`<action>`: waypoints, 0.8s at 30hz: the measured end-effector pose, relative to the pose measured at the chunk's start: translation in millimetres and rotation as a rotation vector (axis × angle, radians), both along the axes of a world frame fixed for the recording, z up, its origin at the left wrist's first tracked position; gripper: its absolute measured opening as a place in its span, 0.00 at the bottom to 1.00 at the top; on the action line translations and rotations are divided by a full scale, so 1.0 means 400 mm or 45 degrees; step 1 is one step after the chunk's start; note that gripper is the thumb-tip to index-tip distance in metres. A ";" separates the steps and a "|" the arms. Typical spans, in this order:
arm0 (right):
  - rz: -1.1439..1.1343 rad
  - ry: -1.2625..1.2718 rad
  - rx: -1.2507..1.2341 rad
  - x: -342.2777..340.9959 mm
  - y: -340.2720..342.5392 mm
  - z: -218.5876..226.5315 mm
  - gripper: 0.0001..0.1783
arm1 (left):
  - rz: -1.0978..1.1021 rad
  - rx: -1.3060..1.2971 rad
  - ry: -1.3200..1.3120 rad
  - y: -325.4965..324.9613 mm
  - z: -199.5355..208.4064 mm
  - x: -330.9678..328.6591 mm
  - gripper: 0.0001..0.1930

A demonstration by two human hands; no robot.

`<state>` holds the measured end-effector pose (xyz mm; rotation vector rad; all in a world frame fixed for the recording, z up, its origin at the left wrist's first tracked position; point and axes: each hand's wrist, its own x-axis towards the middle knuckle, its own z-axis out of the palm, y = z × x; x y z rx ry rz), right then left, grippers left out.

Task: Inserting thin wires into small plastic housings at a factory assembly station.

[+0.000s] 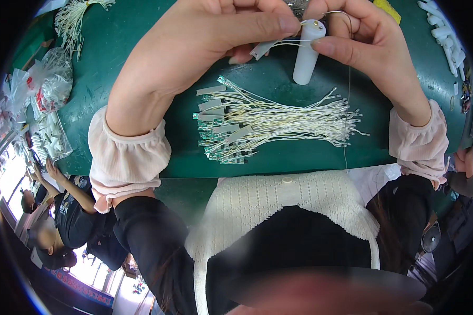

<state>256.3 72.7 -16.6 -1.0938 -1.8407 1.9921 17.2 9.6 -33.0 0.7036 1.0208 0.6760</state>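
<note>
At the far middle of the table, my left hand (220, 37) pinches a thin wire close to the top of a white plastic cylinder (304, 68). A small grey-faced strip (263, 49) with pale wires hangs under its fingers. My right hand (376, 47) is closed around the upper part of the cylinder, which stands slightly tilted with small metal spots on its top end. A thin grey wire (349, 84) loops over the right fingers and runs down toward the table's near edge. Just nearer lies a bundle of wired circuit strips (284, 118), green and grey at the left end.
Another wire bundle (79, 18) lies at the far left, with plastic bags (52, 79) of parts nearer. White cylindrical parts (446, 39) are piled at the far right. A yellow piece (389, 10) sits behind my right hand. A co-worker (76, 210) works at the left.
</note>
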 end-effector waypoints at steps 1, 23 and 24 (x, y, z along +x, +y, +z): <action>0.000 0.001 0.000 0.000 0.001 0.003 0.16 | 0.000 0.000 0.001 0.000 -0.001 0.000 0.04; 0.054 -0.023 -0.150 0.003 0.000 0.016 0.14 | -0.203 0.654 -0.422 0.007 -0.062 -0.004 0.04; 0.064 -0.034 -0.165 0.004 0.001 0.019 0.14 | -0.023 0.066 -0.169 -0.013 -0.031 -0.008 0.04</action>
